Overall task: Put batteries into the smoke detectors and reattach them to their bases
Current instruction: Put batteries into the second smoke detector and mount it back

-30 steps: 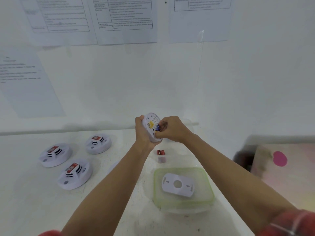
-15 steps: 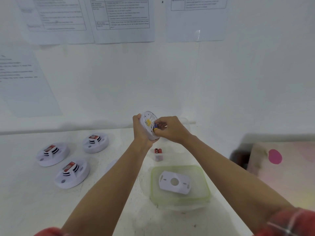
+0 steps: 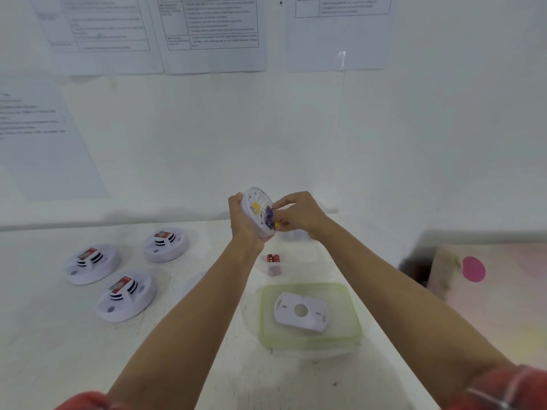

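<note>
Gripping a round white smoke detector (image 3: 257, 213) by its rim, the left hand (image 3: 244, 224) holds it up above the worktop (image 3: 44, 335), tilted so that its back, with a yellow label, faces the person. The right hand (image 3: 300, 214) pinches a small battery (image 3: 278, 224) against the lower edge of that back. Only a yellow-gold end shows between the fingertips, and I cannot tell whether it sits in its slot. Below the hands stands a little clear tub (image 3: 273, 269) with red spare batteries (image 3: 273, 258) in it, their number hard to make out. Nearer, a white base plate (image 3: 300, 310) lies on a green-rimmed container (image 3: 305, 286). Left of the arms, three more detectors (image 3: 125, 295) rest face up on the worktop, well apart from the hands. A pale round shape (image 3: 194, 284) is half hidden behind the left forearm. Printed sheets (image 3: 211, 31) hang on the wall, their text too blurred to read. Red sleeves (image 3: 503, 389) are cut off at the bottom edge.
</note>
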The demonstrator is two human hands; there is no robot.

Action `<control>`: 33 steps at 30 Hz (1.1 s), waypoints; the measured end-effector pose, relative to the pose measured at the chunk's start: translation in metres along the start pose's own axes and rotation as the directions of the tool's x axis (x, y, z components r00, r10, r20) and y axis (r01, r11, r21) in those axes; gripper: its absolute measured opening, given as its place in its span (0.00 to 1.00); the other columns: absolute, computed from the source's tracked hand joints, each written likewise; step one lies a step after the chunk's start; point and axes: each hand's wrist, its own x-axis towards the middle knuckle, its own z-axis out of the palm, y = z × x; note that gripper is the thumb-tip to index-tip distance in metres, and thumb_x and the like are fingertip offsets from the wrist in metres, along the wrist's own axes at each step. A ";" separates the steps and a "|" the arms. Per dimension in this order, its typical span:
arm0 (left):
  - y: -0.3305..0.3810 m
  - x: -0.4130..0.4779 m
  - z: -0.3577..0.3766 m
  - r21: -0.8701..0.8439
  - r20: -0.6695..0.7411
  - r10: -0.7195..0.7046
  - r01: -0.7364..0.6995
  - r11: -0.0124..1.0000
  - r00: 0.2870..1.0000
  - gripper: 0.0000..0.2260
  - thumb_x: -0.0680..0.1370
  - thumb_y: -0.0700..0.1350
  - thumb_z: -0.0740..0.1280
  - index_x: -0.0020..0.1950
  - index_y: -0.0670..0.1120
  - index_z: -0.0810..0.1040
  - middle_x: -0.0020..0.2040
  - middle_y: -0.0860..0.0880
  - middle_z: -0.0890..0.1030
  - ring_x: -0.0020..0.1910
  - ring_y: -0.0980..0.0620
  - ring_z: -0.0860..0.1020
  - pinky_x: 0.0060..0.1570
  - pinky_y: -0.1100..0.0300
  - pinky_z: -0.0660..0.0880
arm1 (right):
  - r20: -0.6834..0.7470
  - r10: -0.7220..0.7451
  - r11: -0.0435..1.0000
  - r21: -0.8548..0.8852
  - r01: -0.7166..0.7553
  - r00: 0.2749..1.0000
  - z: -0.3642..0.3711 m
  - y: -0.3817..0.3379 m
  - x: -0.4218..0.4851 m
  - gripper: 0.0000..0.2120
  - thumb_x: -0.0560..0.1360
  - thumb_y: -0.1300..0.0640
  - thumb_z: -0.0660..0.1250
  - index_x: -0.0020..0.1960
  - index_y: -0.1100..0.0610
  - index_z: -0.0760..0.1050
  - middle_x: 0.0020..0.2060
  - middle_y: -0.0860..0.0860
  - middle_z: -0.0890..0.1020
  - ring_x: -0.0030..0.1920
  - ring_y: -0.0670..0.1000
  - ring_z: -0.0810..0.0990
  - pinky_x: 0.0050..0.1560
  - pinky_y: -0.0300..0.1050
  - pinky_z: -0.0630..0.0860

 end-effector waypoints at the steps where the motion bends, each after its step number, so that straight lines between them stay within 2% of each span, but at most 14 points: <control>1: 0.002 0.001 -0.002 0.010 -0.013 0.013 -0.013 1.000 1.000 0.18 0.76 0.58 0.52 0.55 0.47 0.70 0.43 0.46 0.70 0.41 0.49 0.69 0.42 0.58 0.68 | -0.015 0.039 0.999 0.031 -0.038 0.999 -0.002 0.002 0.002 0.06 0.69 0.69 0.69 0.46 0.65 0.77 0.38 0.62 0.79 0.30 0.54 0.77 0.42 0.48 0.80; 4: 0.008 0.003 -0.011 0.035 -0.060 0.042 -0.040 0.999 0.997 0.17 0.75 0.59 0.54 0.52 0.48 0.72 0.45 0.47 0.71 0.42 0.50 0.70 0.43 0.58 0.68 | -0.035 0.139 0.989 -0.038 -0.140 0.990 -0.005 0.014 0.007 0.08 0.67 0.72 0.65 0.41 0.62 0.73 0.34 0.59 0.74 0.26 0.52 0.72 0.42 0.50 0.79; 7: 0.010 0.003 -0.017 0.016 -0.059 0.045 -0.044 0.999 0.997 0.15 0.75 0.58 0.54 0.46 0.49 0.72 0.46 0.47 0.69 0.42 0.50 0.68 0.44 0.59 0.66 | -0.010 0.211 0.944 -0.259 -0.206 0.977 0.004 0.029 0.010 0.08 0.67 0.72 0.64 0.40 0.60 0.72 0.32 0.58 0.74 0.22 0.50 0.73 0.42 0.51 0.81; 10: 0.010 0.003 -0.022 -0.004 -0.044 0.035 -0.035 0.999 0.998 0.15 0.75 0.58 0.54 0.46 0.49 0.73 0.45 0.47 0.71 0.42 0.50 0.69 0.44 0.58 0.67 | 0.046 0.238 0.867 -0.459 -0.191 0.970 0.017 0.040 0.014 0.06 0.68 0.69 0.66 0.44 0.61 0.75 0.35 0.56 0.77 0.21 0.47 0.74 0.27 0.37 0.77; 13: 0.010 0.005 -0.027 -0.008 -0.013 0.030 -0.030 1.000 0.999 0.17 0.76 0.59 0.54 0.48 0.49 0.75 0.46 0.46 0.74 0.42 0.49 0.71 0.46 0.57 0.68 | 0.074 0.207 0.783 -0.610 -0.120 0.976 0.027 0.050 0.016 0.15 0.67 0.69 0.66 0.52 0.71 0.78 0.37 0.60 0.79 0.29 0.51 0.71 0.29 0.39 0.69; 15: 0.009 0.007 -0.029 -0.020 0.003 0.025 -0.025 0.999 1.000 0.17 0.76 0.59 0.54 0.49 0.49 0.75 0.47 0.46 0.74 0.43 0.48 0.72 0.46 0.56 0.69 | 0.102 0.210 0.737 -0.671 -0.088 0.972 0.031 0.053 0.015 0.16 0.70 0.67 0.66 0.56 0.70 0.77 0.50 0.63 0.82 0.37 0.53 0.74 0.32 0.39 0.69; 17: 0.008 0.010 -0.032 -0.025 0.016 0.020 -0.019 1.000 1.000 0.18 0.76 0.59 0.54 0.49 0.49 0.75 0.47 0.46 0.75 0.44 0.48 0.72 0.46 0.55 0.70 | 0.123 0.217 0.702 -0.709 -0.067 0.968 0.031 0.057 0.016 0.16 0.72 0.64 0.65 0.59 0.69 0.76 0.56 0.63 0.80 0.42 0.54 0.76 0.39 0.44 0.73; 19: 0.007 0.012 -0.035 -0.024 0.023 0.009 -0.008 1.000 1.000 0.18 0.76 0.59 0.54 0.50 0.49 0.76 0.47 0.45 0.76 0.45 0.48 0.73 0.47 0.55 0.70 | 0.077 0.188 0.699 -0.711 -0.078 0.979 0.027 0.055 0.019 0.17 0.73 0.63 0.65 0.60 0.68 0.75 0.57 0.61 0.80 0.46 0.54 0.78 0.47 0.44 0.73; 21: 0.006 0.014 -0.037 -0.024 0.035 0.007 -0.006 1.000 0.999 0.18 0.76 0.59 0.53 0.50 0.49 0.76 0.48 0.45 0.76 0.45 0.47 0.73 0.48 0.54 0.70 | -0.049 0.036 0.767 -0.639 -0.060 0.998 0.020 0.045 0.020 0.15 0.73 0.62 0.65 0.58 0.64 0.76 0.57 0.57 0.79 0.54 0.54 0.78 0.53 0.44 0.72; 23: 0.006 0.017 -0.037 -0.037 0.047 0.010 -0.008 0.999 0.999 0.19 0.76 0.59 0.53 0.50 0.48 0.76 0.48 0.44 0.77 0.46 0.46 0.74 0.49 0.52 0.71 | -0.114 -0.098 0.898 -0.438 0.038 0.989 0.014 0.029 0.017 0.13 0.73 0.60 0.67 0.57 0.61 0.78 0.52 0.56 0.79 0.50 0.51 0.77 0.51 0.41 0.70; 25: 0.005 0.019 -0.035 -0.044 0.064 0.013 -0.010 0.999 0.998 0.19 0.77 0.59 0.53 0.51 0.48 0.76 0.49 0.44 0.76 0.48 0.45 0.74 0.50 0.50 0.72 | -0.048 -0.143 0.957 -0.259 0.126 0.989 0.011 0.015 0.010 0.16 0.73 0.56 0.69 0.59 0.59 0.77 0.47 0.56 0.80 0.47 0.49 0.76 0.49 0.39 0.69; 27: 0.005 0.021 -0.034 -0.047 0.105 -0.007 0.012 0.999 0.994 0.21 0.77 0.60 0.52 0.53 0.47 0.76 0.50 0.43 0.76 0.49 0.45 0.74 0.51 0.48 0.71 | 0.041 -0.137 0.956 -0.256 0.143 0.990 0.012 0.011 0.007 0.21 0.72 0.54 0.71 0.63 0.57 0.75 0.52 0.54 0.79 0.48 0.48 0.75 0.50 0.39 0.69; 30: 0.003 0.023 -0.034 -0.038 0.130 -0.034 0.039 0.999 0.991 0.22 0.77 0.60 0.51 0.56 0.47 0.75 0.53 0.42 0.76 0.50 0.43 0.74 0.52 0.47 0.71 | 0.061 -0.153 0.940 -0.299 0.164 0.986 0.012 0.015 0.005 0.25 0.69 0.55 0.73 0.65 0.58 0.74 0.58 0.53 0.79 0.47 0.47 0.75 0.48 0.36 0.69; 33: 0.002 0.026 -0.033 -0.064 0.162 -0.018 0.029 0.998 0.987 0.19 0.78 0.59 0.52 0.62 0.54 0.73 0.59 0.43 0.74 0.53 0.41 0.73 0.52 0.45 0.71 | 0.033 -0.175 0.948 -0.265 0.178 0.984 0.009 0.017 0.000 0.21 0.68 0.56 0.74 0.60 0.59 0.78 0.51 0.54 0.83 0.37 0.47 0.76 0.36 0.25 0.69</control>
